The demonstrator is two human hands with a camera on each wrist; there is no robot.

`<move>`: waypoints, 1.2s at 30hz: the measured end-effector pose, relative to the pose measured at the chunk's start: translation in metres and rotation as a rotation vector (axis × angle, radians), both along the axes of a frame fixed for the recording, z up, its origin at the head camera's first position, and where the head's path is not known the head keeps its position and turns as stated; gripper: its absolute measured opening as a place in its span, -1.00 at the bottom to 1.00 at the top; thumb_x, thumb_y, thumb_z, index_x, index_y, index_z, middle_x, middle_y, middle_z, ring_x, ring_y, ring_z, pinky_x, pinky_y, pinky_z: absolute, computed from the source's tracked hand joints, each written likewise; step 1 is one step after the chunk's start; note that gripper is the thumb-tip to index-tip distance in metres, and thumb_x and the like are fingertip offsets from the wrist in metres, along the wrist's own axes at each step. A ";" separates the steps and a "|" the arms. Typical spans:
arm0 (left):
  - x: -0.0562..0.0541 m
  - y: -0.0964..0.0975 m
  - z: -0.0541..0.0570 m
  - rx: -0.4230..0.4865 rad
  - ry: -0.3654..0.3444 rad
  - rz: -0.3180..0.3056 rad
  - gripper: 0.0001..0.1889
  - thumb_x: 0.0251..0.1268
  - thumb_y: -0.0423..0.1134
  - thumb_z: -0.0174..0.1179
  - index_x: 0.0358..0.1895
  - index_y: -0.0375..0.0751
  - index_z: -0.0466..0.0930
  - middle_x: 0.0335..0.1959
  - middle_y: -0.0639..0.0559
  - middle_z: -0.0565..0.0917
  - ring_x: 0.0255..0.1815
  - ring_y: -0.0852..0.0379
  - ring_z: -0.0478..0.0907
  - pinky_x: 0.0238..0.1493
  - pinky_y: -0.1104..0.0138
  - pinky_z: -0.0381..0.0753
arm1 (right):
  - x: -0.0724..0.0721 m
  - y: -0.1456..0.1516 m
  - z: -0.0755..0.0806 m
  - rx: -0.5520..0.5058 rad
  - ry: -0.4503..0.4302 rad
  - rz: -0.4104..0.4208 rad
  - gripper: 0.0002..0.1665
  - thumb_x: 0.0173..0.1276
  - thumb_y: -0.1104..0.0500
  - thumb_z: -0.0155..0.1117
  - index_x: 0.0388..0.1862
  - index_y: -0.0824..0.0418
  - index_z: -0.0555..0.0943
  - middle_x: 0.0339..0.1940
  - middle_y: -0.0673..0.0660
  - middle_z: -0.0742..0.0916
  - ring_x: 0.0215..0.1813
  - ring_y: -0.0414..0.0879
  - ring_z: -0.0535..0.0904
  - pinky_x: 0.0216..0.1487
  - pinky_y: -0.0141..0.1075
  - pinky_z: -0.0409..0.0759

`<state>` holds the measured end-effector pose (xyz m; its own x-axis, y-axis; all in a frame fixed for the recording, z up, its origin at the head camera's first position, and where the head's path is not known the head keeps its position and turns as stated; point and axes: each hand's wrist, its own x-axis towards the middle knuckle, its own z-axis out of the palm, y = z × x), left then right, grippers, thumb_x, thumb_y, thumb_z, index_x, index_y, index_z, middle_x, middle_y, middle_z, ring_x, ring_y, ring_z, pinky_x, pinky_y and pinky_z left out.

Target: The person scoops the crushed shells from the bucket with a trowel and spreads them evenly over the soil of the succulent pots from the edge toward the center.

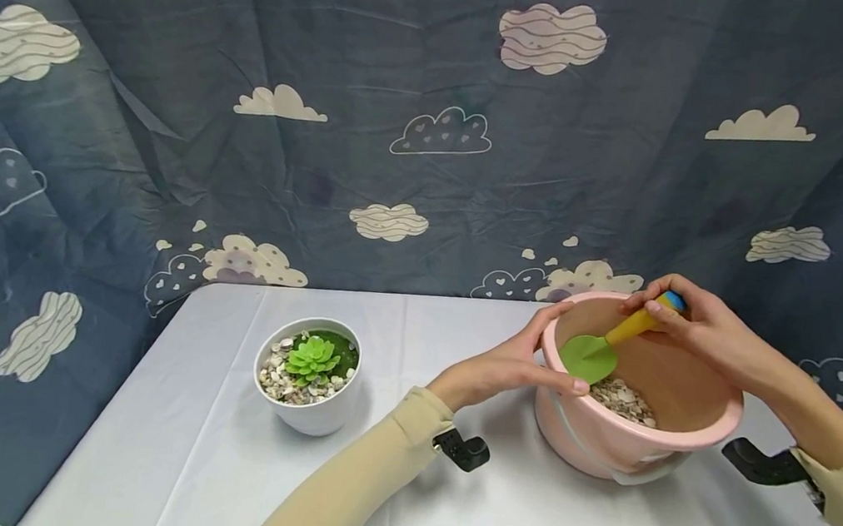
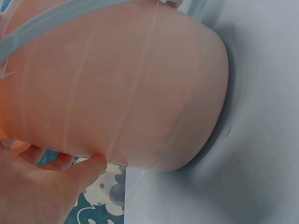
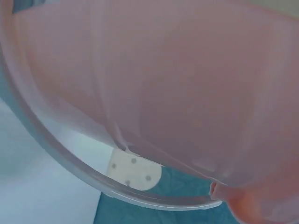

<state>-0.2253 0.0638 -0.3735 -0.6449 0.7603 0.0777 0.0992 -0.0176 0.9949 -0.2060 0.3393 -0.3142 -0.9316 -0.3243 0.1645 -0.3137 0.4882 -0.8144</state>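
the green, yellow and blue plastic toy scoop (image 1: 632, 326) slants across the inside of the pale pink round plastic bucket (image 1: 586, 441), and the bare right hand (image 1: 709, 328) is clamped on its handle near the blue end. its long axis runs from that hand down to the left, so the green blade lies leftward of the gripping fingers, beside the bucket's left inner wall and just above the mottled grey and cream pebbles (image 1: 623, 400). the bare left hand (image 1: 506, 369) is nearer to the blade; its thumb and fingers are spread apart, resting against the left side of the rim. the glossy white round pot (image 1: 319, 419), with a bright green rosette succulent (image 1: 312, 358) in it, stands well apart to the left, nearer the left hand.
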 end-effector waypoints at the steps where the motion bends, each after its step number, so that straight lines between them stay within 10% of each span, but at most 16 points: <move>1: 0.000 0.000 0.000 0.003 0.001 0.000 -0.01 0.13 -0.20 0.39 0.49 0.51 -0.07 0.45 0.45 0.06 0.45 0.41 -0.06 0.45 0.04 0.00 | -0.001 0.001 0.000 0.004 0.004 0.015 -0.76 0.55 0.29 0.03 0.07 0.41 0.35 0.02 0.10 0.64 0.00 -0.30 0.62 -0.12 -0.38 0.64; 30: 0.001 -0.001 0.004 -0.027 0.006 0.021 -0.02 0.11 -0.20 0.39 0.50 0.49 -0.02 0.47 0.40 0.08 0.46 0.31 0.02 0.38 0.14 0.17 | -0.012 0.005 0.007 -0.057 -0.404 0.303 -0.69 0.63 0.21 -0.15 0.05 0.51 0.32 -0.02 0.43 0.58 0.07 0.14 0.62 0.06 -0.08 0.60; 36: 0.001 0.000 0.003 -0.022 0.005 0.031 -0.02 0.10 -0.20 0.39 0.52 0.44 -0.02 0.46 0.38 0.11 0.45 0.32 0.02 0.38 0.12 0.17 | -0.014 0.004 0.009 -0.085 -0.455 0.226 -0.66 0.64 0.22 -0.16 0.08 0.54 0.33 -0.06 0.33 0.65 0.02 0.11 0.66 -0.01 -0.03 0.62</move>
